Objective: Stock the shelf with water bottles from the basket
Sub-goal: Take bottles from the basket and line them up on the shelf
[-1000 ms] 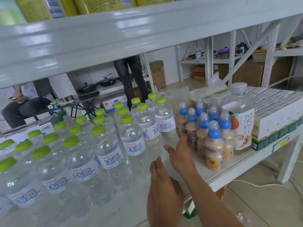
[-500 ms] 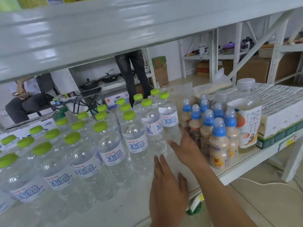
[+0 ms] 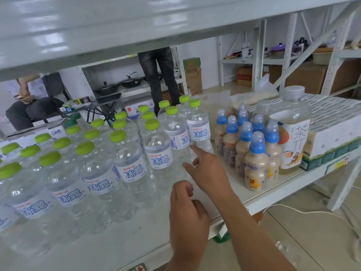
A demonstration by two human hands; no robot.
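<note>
Several clear water bottles [image 3: 132, 163] with green caps and blue-lettered labels stand in rows on the white shelf board [image 3: 117, 243], filling its left and middle. My right hand [image 3: 207, 171] reaches in from the lower right. Its straight fingers touch the lower part of the rightmost water bottles [image 3: 197, 132]. My left hand [image 3: 187, 218] hovers over the shelf's front edge with its fingers curled and holds nothing. The basket is not in view.
Small milk-drink bottles [image 3: 254, 167] with blue caps stand just right of my right hand, then a tall tea bottle [image 3: 293, 137] and stacked cartons [image 3: 332, 137]. The upper shelf [image 3: 136, 26] hangs low overhead. Behind the rack a person stands [image 3: 158, 75] and another sits [image 3: 25, 108].
My right hand has slid left and forward against the rightmost water bottles. My left hand's fingers, straight before, have curled in. The view has dropped slightly.
</note>
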